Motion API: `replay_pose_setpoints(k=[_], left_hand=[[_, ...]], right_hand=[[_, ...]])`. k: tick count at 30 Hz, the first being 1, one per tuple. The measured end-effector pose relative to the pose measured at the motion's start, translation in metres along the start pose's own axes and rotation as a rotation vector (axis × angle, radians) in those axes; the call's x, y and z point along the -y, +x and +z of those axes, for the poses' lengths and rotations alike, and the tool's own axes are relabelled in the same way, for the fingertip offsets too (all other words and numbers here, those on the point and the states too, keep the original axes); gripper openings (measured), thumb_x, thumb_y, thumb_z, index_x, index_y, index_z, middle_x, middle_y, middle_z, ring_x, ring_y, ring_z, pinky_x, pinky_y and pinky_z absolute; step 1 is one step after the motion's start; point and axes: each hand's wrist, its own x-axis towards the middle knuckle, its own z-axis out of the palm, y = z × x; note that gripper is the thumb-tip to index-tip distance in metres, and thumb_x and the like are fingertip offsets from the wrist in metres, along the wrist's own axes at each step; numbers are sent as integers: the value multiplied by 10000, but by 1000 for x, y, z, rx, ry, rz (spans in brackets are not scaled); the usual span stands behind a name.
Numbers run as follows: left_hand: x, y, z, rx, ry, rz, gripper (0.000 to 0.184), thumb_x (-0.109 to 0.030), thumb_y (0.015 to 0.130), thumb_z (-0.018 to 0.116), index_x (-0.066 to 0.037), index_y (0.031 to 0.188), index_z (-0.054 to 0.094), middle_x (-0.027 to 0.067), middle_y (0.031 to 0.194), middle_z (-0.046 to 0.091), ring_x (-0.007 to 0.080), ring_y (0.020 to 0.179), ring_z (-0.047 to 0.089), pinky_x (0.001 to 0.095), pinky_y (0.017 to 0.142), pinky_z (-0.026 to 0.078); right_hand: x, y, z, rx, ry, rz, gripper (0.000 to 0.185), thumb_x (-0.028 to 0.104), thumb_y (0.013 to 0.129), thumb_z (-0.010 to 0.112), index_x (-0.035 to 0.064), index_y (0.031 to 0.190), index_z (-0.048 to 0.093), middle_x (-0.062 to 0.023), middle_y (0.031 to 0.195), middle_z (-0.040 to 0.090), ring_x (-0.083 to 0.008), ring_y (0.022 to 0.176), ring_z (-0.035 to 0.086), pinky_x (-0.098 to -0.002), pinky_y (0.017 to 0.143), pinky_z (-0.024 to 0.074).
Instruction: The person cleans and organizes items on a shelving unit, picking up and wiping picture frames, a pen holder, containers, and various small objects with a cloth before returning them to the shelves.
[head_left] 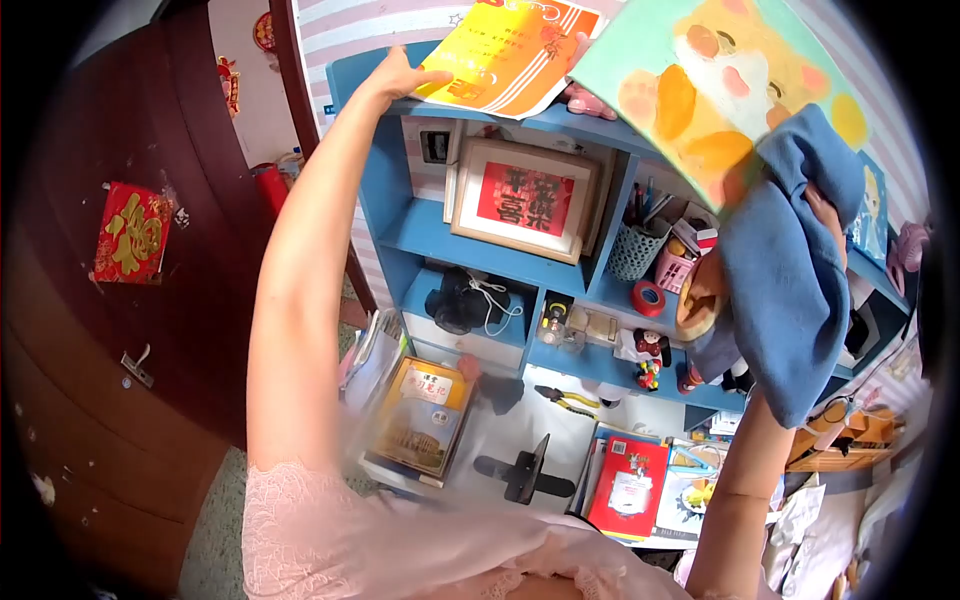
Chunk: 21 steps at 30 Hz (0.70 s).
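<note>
My left hand (394,74) is raised to the top of the blue shelf unit (480,250), fingers apart. Its thumb lies at the lower left edge of a yellow and orange printed sheet (505,55), which leans on the shelf top. My right hand (826,212) grips a blue cloth (790,280) that hangs down in folds over my forearm. The cloth overlaps the lower right part of a canvas painting (735,75) of a cartoon animal, tilted on the shelf top. Most of my right fingers are hidden by the cloth.
A framed red print (525,200), pen baskets (637,250), red tape (648,298) and small figurines (650,345) fill the shelves. Below, the white desk holds books (425,415), pliers (565,400) and a black stand (525,476). A dark door (130,350) stands at left.
</note>
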Motion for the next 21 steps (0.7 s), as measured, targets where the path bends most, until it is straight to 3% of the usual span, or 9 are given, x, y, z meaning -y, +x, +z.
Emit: replay_pose_setpoints(k=[3,4,5,7,11,14,17,19,21], left_hand=[[16,26,-9,295,-216,13,707,-307,634,785,4,1213,524,179,1108,613,273,1038,585,359,906,444],[25,40,-6,182,-185,114,478,-202,733,690,-75,1178,574,140,1037,652,286,968,614,369,862,471],[35,53,-4,181,-189,118,478,-202,733,690,-75,1178,574,140,1037,652,286,968,614,369,862,471],[24,62,-19,-306,366,184,384,-129,773,611,-123,1157,593,131,1050,645,322,949,609,398,836,480],[12,71,-37,-352,576,264,333,-117,853,509,-119,1181,565,142,1084,623,341,958,592,408,886,452],[24,95,-29,-475,668,513,291,-138,871,481,-117,1146,575,138,1055,633,346,949,597,450,852,459],[7,91,-16,-449,567,429,318,-207,822,528,-136,1122,610,143,1032,639,377,961,590,450,815,476],[-9,80,-16,-372,210,121,279,-248,837,496,-115,1022,658,163,978,649,381,928,596,452,796,478],[22,115,-6,-422,65,81,260,-263,806,551,-84,940,684,173,909,661,352,895,615,430,764,485]], right_hand=[[-1,16,-2,9,-87,-93,445,29,814,601,6,1242,482,-107,1207,534,-196,1085,530,-279,973,382],[3,20,-3,19,-107,-122,479,38,828,600,22,1283,451,-103,1242,509,-185,1101,516,-274,981,375],[2,23,-3,18,-112,-123,479,38,828,600,22,1283,451,-103,1242,509,-185,1101,516,-274,981,375],[3,36,-2,35,-33,-88,498,36,812,618,19,1283,455,-105,1256,500,-182,1093,521,-273,973,383],[19,67,8,44,-66,-118,491,39,792,642,16,1257,487,-110,1249,511,-183,1072,542,-276,949,408],[42,89,48,-11,98,-278,438,63,785,646,16,1206,536,-114,1195,563,-205,1011,593,-282,921,442],[43,131,94,187,451,-14,372,98,799,628,20,1158,570,-104,1137,593,-206,961,610,-282,865,470],[45,160,130,318,686,159,333,122,808,616,23,1125,593,-97,1098,612,-207,929,621,-282,828,489],[49,173,173,235,832,205,303,195,739,669,-13,957,630,-107,888,629,-161,731,602,-277,660,480]])
